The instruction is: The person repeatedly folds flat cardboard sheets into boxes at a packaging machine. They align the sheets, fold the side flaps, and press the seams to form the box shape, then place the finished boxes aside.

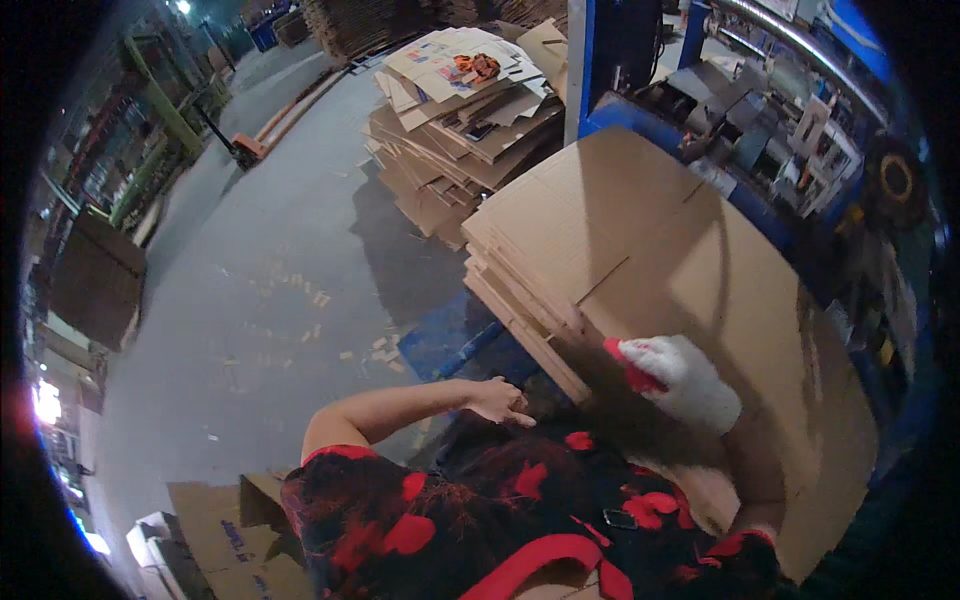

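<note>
My right hand wears a white glove with red on its finger side. It is closed, just over the near part of a stack of flat brown cardboard sheets. What the fingers hold, if anything, is hidden; the red may be the glove's palm or a thing in it. My left hand is bare and hangs beside the stack's left edge, near my lap. Its fingers are loosely bent and apart, with nothing seen in them. A dark slit or line runs across the top sheet.
A blue-framed machine stands beyond the sheets on the right. Behind is an uneven pile of cardboard with an orange cloth on top. Cardboard scraps litter the grey floor near a blue platform. An open carton stands at lower left.
</note>
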The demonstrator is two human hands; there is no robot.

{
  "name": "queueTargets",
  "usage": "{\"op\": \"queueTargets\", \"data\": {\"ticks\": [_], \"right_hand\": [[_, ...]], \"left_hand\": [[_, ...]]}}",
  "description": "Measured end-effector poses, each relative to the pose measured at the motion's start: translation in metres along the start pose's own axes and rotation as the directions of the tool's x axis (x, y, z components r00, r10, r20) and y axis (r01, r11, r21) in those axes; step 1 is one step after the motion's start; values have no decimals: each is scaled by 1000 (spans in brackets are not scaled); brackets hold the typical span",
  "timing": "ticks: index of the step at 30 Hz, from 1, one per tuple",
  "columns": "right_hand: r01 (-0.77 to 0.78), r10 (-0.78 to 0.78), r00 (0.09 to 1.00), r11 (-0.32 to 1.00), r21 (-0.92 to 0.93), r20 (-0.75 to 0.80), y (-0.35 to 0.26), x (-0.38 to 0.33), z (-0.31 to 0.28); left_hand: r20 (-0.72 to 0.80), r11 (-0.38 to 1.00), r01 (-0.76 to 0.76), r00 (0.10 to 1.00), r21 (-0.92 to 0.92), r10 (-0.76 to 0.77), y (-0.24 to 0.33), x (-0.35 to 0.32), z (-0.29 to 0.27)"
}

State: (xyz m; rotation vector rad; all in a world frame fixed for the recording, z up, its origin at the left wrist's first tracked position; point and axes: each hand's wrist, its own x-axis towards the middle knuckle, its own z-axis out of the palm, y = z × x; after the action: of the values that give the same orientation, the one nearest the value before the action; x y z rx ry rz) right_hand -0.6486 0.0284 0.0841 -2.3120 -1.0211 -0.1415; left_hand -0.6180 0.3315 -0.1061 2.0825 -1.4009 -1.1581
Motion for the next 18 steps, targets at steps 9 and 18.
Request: {"op": "queueTargets", "data": {"ticks": [9,18], "right_hand": [[-138,138,990,986,-89,-14,4,-12,5],[-519,465,829,847,-115,-311,0,-97,6]], "left_hand": [[4,918,174,983,-356,-185,-8,-98,4],[96,835,104,993,-541,-62,-30,-94,67]]}}
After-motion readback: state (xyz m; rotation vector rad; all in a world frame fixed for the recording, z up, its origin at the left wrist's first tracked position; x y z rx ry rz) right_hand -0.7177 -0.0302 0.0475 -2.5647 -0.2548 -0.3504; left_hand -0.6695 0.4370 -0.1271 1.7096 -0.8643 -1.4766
